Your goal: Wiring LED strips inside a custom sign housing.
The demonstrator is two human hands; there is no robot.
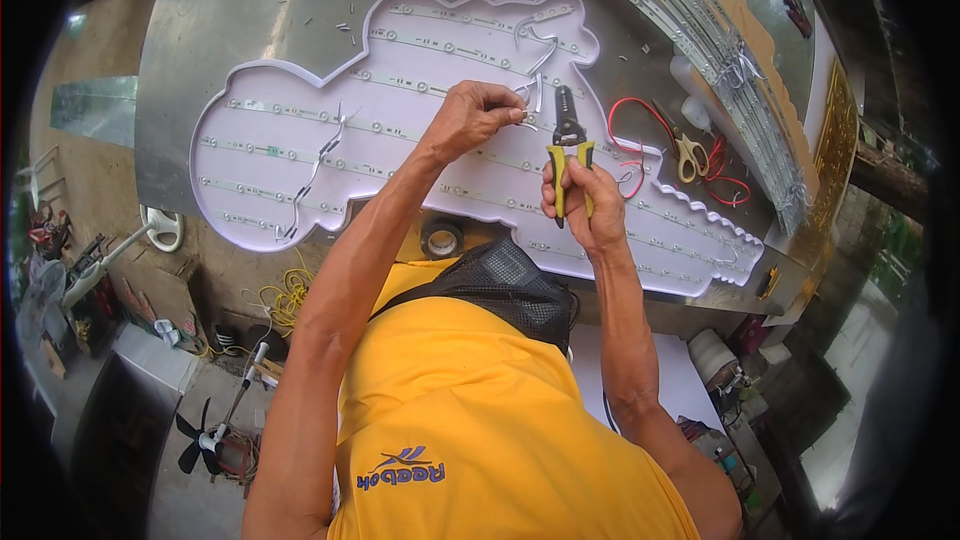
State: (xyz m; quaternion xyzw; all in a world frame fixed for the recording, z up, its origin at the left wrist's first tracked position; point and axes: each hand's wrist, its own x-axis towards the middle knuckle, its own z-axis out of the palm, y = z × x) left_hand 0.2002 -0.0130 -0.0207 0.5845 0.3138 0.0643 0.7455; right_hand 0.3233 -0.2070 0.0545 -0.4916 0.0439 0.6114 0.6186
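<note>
Yellow shirt (480,380) — dark logo (402,462) on the chest; black mesh fabric (512,288) at the waist; bare forearms (345,285).

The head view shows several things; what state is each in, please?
Left hand: pinching a thin wire
Right hand: gripping wire strippers
Wire strippers: handles spread, jaws unclear
White tray: flat, lined with LED strips
Loose LED strips: piled together
Scissors: lying down, blades unclear
Red wire: loose, curled
Tape roll: lying flat
Yellow cable: loosely coiled
Fan: blades seemingly still
</note>
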